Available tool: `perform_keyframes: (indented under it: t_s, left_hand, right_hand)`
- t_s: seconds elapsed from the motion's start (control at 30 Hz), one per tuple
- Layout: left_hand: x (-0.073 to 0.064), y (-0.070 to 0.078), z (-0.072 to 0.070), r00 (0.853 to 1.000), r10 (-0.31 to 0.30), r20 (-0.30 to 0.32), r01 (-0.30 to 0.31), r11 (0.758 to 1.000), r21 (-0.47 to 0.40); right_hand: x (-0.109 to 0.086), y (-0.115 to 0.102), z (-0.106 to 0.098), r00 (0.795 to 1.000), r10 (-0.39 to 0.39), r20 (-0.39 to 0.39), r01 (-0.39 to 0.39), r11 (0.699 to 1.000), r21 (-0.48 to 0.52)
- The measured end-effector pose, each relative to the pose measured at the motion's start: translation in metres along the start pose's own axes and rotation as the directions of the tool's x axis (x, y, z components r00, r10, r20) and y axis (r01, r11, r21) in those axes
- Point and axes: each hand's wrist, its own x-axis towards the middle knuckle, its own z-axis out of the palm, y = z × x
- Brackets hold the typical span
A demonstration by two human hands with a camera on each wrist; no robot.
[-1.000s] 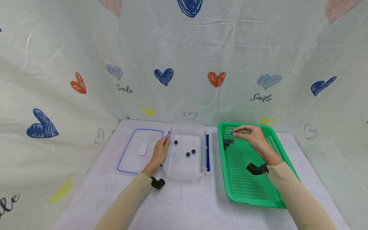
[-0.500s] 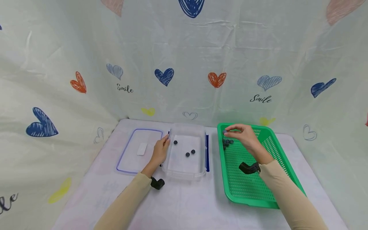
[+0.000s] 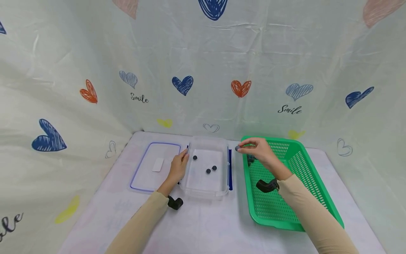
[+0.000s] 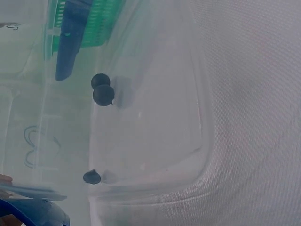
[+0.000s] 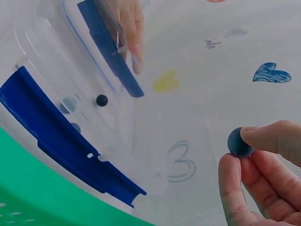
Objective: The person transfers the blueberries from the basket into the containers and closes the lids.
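A blueberry (image 5: 240, 142) is pinched between the thumb and fingertips of my right hand (image 3: 260, 152), over the gap between the green basket (image 3: 250, 201) and the clear plastic container (image 3: 203, 193). My left hand (image 3: 178, 167) grips the container's left side by its blue clip (image 5: 110, 49). Inside the container lie three blueberries: one blueberry (image 3: 195, 157) at the back left and two closer together near the middle. More blueberries (image 3: 250, 159) sit in the basket's back left corner, partly hidden under my right hand.
Left of the container, a clear lid (image 3: 144, 176) with a blue seal lies flat, a white label (image 3: 158, 164) on it. Another blue clip (image 3: 230, 169) hangs open on the container's right side. A heart-printed sheet rises behind the table (image 3: 203, 225).
My right hand has moved left with the blueberry, from over the basket to beyond its left rim. The left hand keeps its place on the container.
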Motion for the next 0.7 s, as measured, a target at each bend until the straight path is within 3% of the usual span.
perform_keyframes:
  t_s: [0.23,0.7]
  left_hand:
    - [-0.001,0.0,-0.001,1.0,0.015,-0.003,-0.015,1.0,-0.002]
    - [0.0,0.0,0.0,1.0,0.024,-0.008,-0.024,1.0,0.001]
  right_hand:
    - [0.004,-0.001,0.011,0.998,-0.023,0.054,0.022,1.0,0.01]
    - [0.009,0.003,0.033,0.994,0.038,0.1,-0.037,0.999,-0.012]
